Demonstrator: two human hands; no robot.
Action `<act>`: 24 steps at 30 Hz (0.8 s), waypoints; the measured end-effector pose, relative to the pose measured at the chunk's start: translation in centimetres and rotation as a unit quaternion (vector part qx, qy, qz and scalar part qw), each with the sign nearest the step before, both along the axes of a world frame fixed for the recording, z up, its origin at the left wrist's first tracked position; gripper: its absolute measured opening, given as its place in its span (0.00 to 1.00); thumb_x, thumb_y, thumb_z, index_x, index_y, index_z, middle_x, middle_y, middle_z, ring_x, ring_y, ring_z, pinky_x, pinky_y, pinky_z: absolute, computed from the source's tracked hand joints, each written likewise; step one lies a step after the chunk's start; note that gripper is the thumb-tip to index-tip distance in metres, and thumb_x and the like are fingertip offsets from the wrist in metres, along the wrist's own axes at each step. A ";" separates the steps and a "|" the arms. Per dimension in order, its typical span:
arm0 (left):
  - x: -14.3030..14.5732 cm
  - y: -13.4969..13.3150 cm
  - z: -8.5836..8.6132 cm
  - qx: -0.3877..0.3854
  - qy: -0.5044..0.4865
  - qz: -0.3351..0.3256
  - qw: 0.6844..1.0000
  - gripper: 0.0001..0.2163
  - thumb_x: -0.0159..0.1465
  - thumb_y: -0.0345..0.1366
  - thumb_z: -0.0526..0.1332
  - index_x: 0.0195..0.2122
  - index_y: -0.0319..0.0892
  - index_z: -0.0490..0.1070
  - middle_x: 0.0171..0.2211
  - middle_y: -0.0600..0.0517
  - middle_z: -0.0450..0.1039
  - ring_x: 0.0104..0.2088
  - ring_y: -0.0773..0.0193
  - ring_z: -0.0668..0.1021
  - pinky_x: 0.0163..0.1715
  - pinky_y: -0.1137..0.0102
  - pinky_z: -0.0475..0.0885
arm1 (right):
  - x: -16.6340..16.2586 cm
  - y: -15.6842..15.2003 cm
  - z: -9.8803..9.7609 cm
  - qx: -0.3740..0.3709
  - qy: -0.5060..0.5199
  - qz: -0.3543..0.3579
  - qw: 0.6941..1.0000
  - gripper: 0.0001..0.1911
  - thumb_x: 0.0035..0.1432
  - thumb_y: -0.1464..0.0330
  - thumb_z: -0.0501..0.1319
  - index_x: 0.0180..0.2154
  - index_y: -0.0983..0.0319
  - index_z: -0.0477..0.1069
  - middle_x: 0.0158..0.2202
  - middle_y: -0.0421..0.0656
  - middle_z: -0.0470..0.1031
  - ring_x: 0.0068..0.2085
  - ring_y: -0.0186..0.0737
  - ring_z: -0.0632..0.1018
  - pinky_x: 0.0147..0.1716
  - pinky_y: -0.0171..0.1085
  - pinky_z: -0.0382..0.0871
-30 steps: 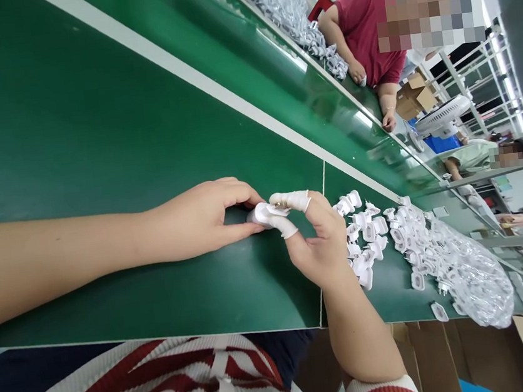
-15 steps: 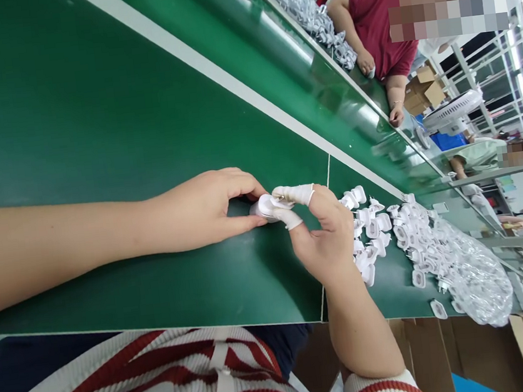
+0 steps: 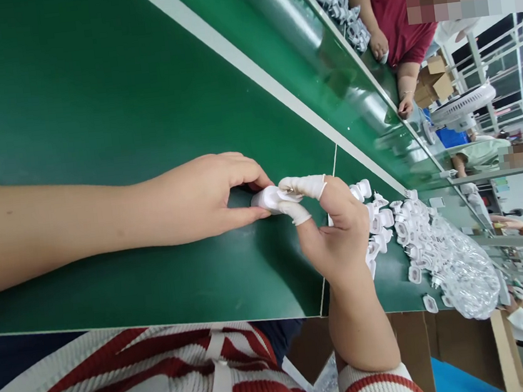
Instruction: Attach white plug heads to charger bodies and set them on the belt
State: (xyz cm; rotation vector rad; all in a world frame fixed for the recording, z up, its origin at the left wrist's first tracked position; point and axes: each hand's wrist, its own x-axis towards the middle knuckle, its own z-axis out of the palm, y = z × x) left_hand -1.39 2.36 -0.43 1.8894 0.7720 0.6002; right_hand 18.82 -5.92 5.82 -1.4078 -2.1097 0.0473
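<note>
Between both hands, low over the green tabletop, is a white plastic plug adapter (image 3: 267, 199). My left hand (image 3: 223, 191) is closed on its left end, the thumb on the near side and fingers on the far side. My right hand (image 3: 335, 225), with white finger cots on thumb and forefinger, pinches its right end. A bit of metal like a pin shows by the right forefinger. Whether the adapter is one piece or two pressed together, I cannot tell. Just right of my right hand lie several loose white plug pieces (image 3: 377, 220).
A bigger heap of white plug pieces (image 3: 415, 238) spills from a clear plastic bag (image 3: 472, 279) on the right. A white strip (image 3: 248, 78) runs along the green table (image 3: 92, 114). Across it, a person in a red shirt (image 3: 403, 10) sits by another heap. Cardboard boxes (image 3: 466, 336) stand below the edge.
The camera view has shifted slightly. Both hands keep their hold on the plug adapter, with little visible change in their grip.
</note>
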 end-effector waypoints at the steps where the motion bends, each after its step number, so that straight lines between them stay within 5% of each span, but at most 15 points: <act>1: 0.0 0.1 -0.1 -0.002 0.000 0.000 1.000 0.17 0.61 0.56 0.66 0.45 0.54 0.82 0.45 0.53 0.80 0.49 0.51 0.80 0.51 0.61 0.74 | 0.0 0.0 0.1 -0.003 -0.013 -0.007 1.000 0.12 0.66 0.74 0.64 0.47 0.53 0.78 0.41 0.42 0.84 0.42 0.46 0.83 0.43 0.48 0.78; 12: 0.0 0.1 -0.3 -0.030 0.006 0.008 0.999 0.22 0.59 0.61 0.65 0.45 0.52 0.81 0.45 0.53 0.79 0.54 0.47 0.79 0.56 0.59 0.74 | -0.6 -0.2 0.4 -0.052 -0.031 -0.039 0.997 0.11 0.66 0.74 0.62 0.46 0.54 0.77 0.42 0.45 0.82 0.43 0.50 0.81 0.47 0.51 0.78; 24: 0.1 -0.2 0.4 0.029 0.009 0.008 1.000 0.19 0.62 0.57 0.64 0.44 0.50 0.81 0.43 0.52 0.78 0.47 0.51 0.80 0.48 0.61 0.73 | -0.9 0.2 -0.4 -0.032 -0.001 -0.046 0.998 0.05 0.66 0.71 0.63 0.41 0.54 0.74 0.39 0.43 0.80 0.41 0.47 0.82 0.42 0.49 0.81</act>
